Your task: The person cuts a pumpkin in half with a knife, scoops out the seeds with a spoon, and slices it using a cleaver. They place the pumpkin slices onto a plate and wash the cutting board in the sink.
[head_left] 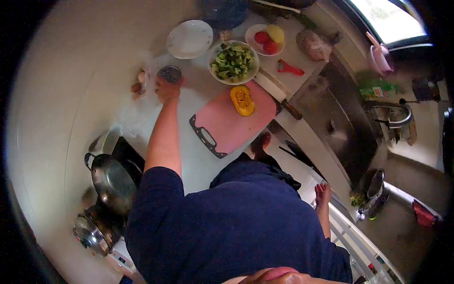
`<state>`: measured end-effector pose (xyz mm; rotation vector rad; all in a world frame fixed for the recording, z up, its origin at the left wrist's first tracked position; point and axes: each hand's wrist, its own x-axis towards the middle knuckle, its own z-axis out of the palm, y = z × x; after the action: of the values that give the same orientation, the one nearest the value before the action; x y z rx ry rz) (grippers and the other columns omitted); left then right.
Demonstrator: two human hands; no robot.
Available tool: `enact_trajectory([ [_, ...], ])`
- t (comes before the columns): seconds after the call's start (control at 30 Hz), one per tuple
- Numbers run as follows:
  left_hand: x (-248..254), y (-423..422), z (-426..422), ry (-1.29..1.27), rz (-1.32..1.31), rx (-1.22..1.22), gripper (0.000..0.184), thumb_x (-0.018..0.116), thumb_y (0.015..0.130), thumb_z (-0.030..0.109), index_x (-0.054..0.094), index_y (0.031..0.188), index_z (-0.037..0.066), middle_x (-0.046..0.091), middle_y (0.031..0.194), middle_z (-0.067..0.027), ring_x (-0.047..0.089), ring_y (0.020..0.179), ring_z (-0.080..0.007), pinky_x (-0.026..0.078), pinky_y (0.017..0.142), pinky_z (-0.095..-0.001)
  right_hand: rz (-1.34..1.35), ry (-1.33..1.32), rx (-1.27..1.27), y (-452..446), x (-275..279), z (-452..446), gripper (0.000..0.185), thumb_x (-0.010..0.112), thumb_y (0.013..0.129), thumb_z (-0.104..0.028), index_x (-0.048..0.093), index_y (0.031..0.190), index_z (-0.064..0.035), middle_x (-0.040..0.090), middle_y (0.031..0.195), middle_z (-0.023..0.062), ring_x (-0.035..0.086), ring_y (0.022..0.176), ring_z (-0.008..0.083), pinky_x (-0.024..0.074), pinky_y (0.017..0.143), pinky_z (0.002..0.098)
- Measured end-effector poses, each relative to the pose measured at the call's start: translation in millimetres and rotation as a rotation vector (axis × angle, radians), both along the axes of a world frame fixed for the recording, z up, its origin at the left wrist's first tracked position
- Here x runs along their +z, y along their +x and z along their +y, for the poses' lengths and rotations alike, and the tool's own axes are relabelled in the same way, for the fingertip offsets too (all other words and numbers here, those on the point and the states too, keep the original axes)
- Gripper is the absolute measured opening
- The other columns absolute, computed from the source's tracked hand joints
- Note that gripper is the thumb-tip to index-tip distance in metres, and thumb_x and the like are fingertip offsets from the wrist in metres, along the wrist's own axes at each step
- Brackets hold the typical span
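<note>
My left hand (168,90) reaches across the white counter, its fingers closed at the near side of a small round dark container (169,73). What is inside that container is too blurred to make out. My right hand (323,193) is held low beside my body, near the counter's edge, with fingers loosely apart and nothing in it. Half a cut pumpkin (243,100) lies cut side up on a pink cutting board (227,123). Behind the board stands a white bowl of chopped green vegetables (232,61). A knife (274,90) with a wooden handle lies along the board's right side.
A white plate (190,39), a plate with red and yellow produce (265,39), a red peeler (290,68) and a plastic bag (314,45) are at the back. Eggs (137,87) lie by the wall. Left is a wok (111,182); right is the sink (333,118).
</note>
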<state>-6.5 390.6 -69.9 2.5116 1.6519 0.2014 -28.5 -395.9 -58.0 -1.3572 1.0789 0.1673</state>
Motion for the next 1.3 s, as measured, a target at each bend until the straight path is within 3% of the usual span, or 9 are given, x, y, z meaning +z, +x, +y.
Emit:
enact_trajectory([
  [0.17,-19.5,8.7,26.7,0.004,-0.205,-0.061,0.104,0.069,0.060,0.060,0.025,0.134,0.001,0.040,0.129,-0.0192,0.043,0.116,-0.0349,0.032,0.099,-0.0435,-0.025,0.036,0.063,8.4,15.8,43.1,0.041,0.056,0.084,-0.017,0.041,0.121,-0.0049,0.051,0.108,0.0159,0.059,0.086,0.0314,0.0553,0.068,0.0394],
  [0.3,-39.9,-7.3,12.1,-0.101,-0.720,-0.253,0.080,0.071,0.069,0.040,0.038,0.125,-0.006,0.043,0.125,-0.0220,0.041,0.117,-0.0336,0.034,0.098,-0.0410,-0.075,0.006,0.109,16.8,5.7,43.1,0.039,0.056,0.083,-0.015,0.043,0.119,-0.0039,0.053,0.104,0.0157,0.060,0.082,0.0295,0.0553,0.065,0.0361],
  [0.37,-25.2,-32.7,-35.4,0.058,-0.648,-0.102,0.062,0.067,0.076,0.024,0.041,0.123,-0.006,0.043,0.124,-0.0211,0.042,0.116,-0.0326,0.036,0.096,-0.0401,-0.131,-0.045,0.118,25.0,6.0,42.4,0.038,0.057,0.083,-0.015,0.045,0.117,-0.0015,0.054,0.103,0.0141,0.060,0.079,0.0269,0.0549,0.064,0.0336],
  [0.4,12.2,-35.4,-77.7,-0.079,-0.671,-0.042,0.057,0.063,0.079,0.020,0.041,0.123,-0.007,0.042,0.125,-0.0220,0.045,0.113,-0.0337,0.038,0.095,-0.0395,-0.145,-0.066,0.121,33.3,4.6,36.7,0.038,0.058,0.083,-0.015,0.046,0.116,-0.0004,0.054,0.103,0.0133,0.061,0.077,0.0253,0.0547,0.062,0.0324],
  [0.57,-8.9,-78.4,-180.0,-0.576,-1.065,0.124,0.033,0.053,0.089,0.018,0.047,0.113,-0.003,0.054,0.105,-0.0101,0.055,0.089,-0.0174,0.049,0.072,-0.0275,-0.342,-0.319,0.205,104.6,-5.2,-16.3,0.027,0.058,0.083,-0.015,0.054,0.106,-0.0015,0.058,0.091,0.0089,0.060,0.069,0.0167,0.0519,0.056,0.0278],
  [0.73,54.4,-39.4,-299.6,-0.962,-0.910,-0.150,0.025,0.050,0.091,0.020,0.050,0.110,0.003,0.057,0.092,-0.0050,0.052,0.066,-0.0079,0.046,0.054,-0.0202,-0.438,-1.169,0.613,245.4,8.8,-83.6,0.027,0.059,0.080,-0.023,0.060,0.098,-0.0026,0.064,0.086,0.0144,0.062,0.078,0.0278,0.0486,0.067,0.0383],
  [0.83,88.0,12.8,-362.2,-1.216,-0.726,-0.319,0.024,0.043,0.094,0.023,0.052,0.107,0.005,0.059,0.087,-0.0061,0.056,0.067,-0.0095,0.047,0.053,-0.0204,-0.546,-1.270,0.724,341.6,12.8,-100.8,0.027,0.059,0.079,-0.021,0.059,0.100,-0.0032,0.063,0.089,0.0179,0.060,0.085,0.0339,0.0463,0.075,0.0407],
  [1.03,108.9,110.7,-482.0,-1.832,-0.672,-0.049,0.041,0.036,0.095,0.038,0.054,0.108,0.003,0.061,0.091,-0.0104,0.059,0.076,-0.0198,0.050,0.067,-0.0300,-0.141,-1.399,1.395,497.3,-11.2,-117.4,0.028,0.053,0.081,-0.018,0.056,0.106,-0.0045,0.059,0.103,0.0179,0.056,0.095,0.0321,0.0433,0.083,0.0392],
  [1.3,64.4,222.5,-580.9,-2.116,-0.390,-0.040,0.039,0.040,0.094,0.037,0.053,0.106,0.002,0.059,0.089,-0.0110,0.058,0.071,-0.0193,0.050,0.065,-0.0333,-0.353,-1.398,1.479,529.6,-53.4,-134.9,0.038,0.046,0.087,-0.026,0.047,0.119,-0.0046,0.051,0.117,0.0180,0.048,0.109,0.0322,0.0385,0.092,0.0390],
])
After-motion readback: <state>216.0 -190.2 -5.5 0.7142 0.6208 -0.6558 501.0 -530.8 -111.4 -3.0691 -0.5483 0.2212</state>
